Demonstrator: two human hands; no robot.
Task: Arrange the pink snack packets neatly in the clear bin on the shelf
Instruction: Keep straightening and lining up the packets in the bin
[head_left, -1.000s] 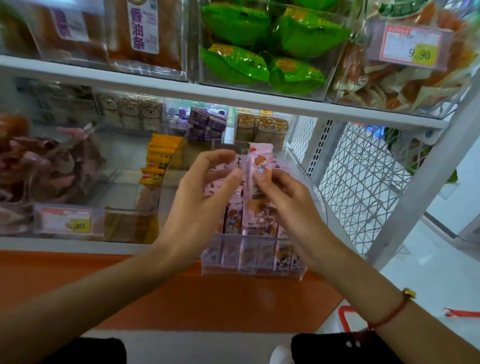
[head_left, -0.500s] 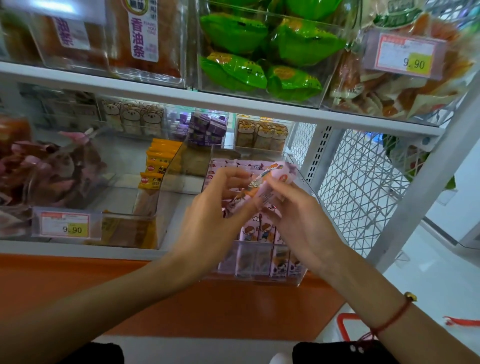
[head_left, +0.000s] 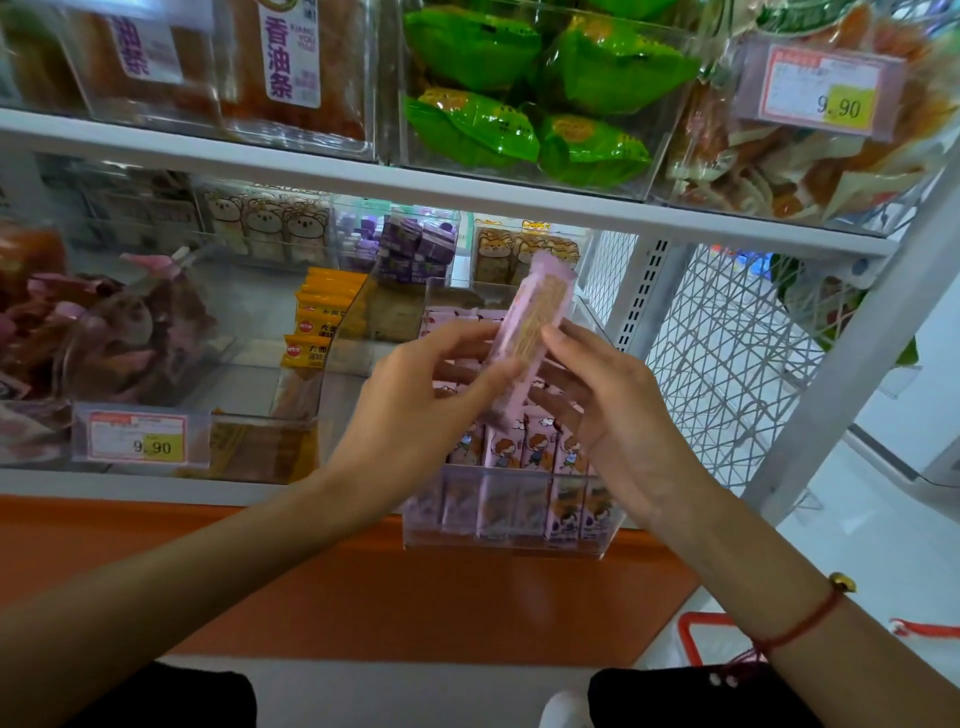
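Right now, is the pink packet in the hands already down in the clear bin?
No. Both the left hand and right hand hold the pink packet tilted above the clear bin.

The clear bin (head_left: 524, 540) is glossy see-through plastic, the pink snack packets (head_left: 524, 452) are smooth printed film, the shelf (head_left: 311, 171) is white painted metal, and its wire mesh panel (head_left: 727, 353) is metal too.

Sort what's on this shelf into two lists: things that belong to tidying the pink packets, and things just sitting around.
Part of the job:
- pink packet, held up by left hand and right hand
- clear bin
- pink packets standing in it

Just sitting around:
- green packets
- yellow packets
- purple boxes
- price tag
- red basket
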